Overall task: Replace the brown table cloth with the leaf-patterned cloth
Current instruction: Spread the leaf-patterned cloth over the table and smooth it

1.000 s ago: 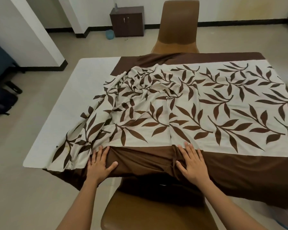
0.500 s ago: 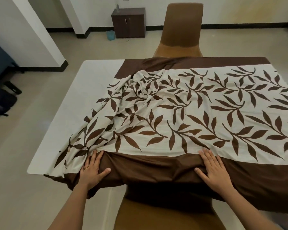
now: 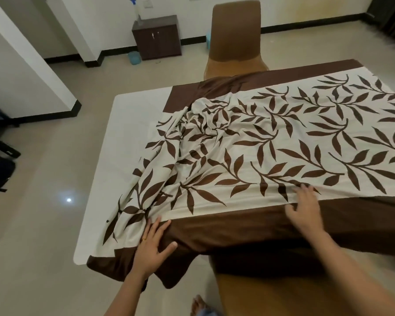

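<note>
Head view: brown chair [image 3: 235, 35] behind table [image 3: 132, 115]; cabinet [image 3: 156, 37] beyond.

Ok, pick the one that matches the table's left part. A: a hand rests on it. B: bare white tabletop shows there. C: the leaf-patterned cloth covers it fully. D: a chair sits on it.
B: the white rectangular table lies uncovered at its left, since the cream leaf-patterned cloth with the brown border is bunched toward the middle and stops short of that edge.
</note>
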`<action>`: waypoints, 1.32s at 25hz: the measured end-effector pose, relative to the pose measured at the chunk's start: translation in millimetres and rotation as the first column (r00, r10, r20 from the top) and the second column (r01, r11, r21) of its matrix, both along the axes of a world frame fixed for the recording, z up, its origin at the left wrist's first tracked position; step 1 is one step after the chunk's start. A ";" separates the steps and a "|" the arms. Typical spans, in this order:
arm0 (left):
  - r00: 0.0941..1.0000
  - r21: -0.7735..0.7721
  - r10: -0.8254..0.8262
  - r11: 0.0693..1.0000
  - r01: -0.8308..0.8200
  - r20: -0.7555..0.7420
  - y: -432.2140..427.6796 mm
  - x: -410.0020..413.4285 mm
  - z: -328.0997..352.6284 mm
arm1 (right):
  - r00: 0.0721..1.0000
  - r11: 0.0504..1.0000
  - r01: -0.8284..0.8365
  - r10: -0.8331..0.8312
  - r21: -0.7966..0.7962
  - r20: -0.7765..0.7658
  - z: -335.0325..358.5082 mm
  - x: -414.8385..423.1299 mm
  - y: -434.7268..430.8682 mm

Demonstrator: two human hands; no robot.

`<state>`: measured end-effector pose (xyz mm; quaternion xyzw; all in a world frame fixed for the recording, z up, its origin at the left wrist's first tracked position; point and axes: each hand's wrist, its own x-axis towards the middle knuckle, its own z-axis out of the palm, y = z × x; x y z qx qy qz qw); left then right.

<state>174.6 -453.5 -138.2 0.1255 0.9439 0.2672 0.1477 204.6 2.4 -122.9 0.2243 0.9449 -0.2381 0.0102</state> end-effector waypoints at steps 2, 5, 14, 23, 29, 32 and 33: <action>0.973 0.175 0.207 0.967 -0.187 -0.105 6.7 -1.0 8.1 | 0.990 0.986 -0.097 0.081 -0.138 -0.114 5.3 -18.3 -103.6; 0.881 0.126 0.337 0.941 -0.313 -0.331 2.9 -25.7 20.6 | 0.880 0.878 -0.475 0.472 -0.055 -0.059 -11.8 -32.3 -230.5; 0.907 -0.214 0.421 0.888 -0.407 0.026 -82.0 -66.1 -3.1 | 0.866 0.840 -0.500 0.492 0.209 0.093 -39.8 -20.2 -236.0; 0.905 -0.228 0.390 0.909 -0.349 0.169 -112.0 -93.1 6.3 | 0.868 0.843 -0.495 0.487 0.211 0.094 -32.3 -17.3 -234.4; 0.870 -0.165 0.486 0.867 -0.470 0.076 -134.6 -111.5 5.6 | 0.867 0.844 -0.498 0.493 0.198 0.080 -32.3 -19.0 -235.3; 0.753 -0.104 0.627 0.778 -0.620 0.198 -154.9 -126.3 9.2 | 0.865 0.844 -0.502 0.496 0.188 0.084 -30.7 -17.4 -234.9; 0.669 -0.114 0.676 0.724 -0.680 0.309 -167.6 -127.5 7.5 | 0.863 0.845 -0.505 0.497 0.175 0.093 -30.8 -16.8 -234.8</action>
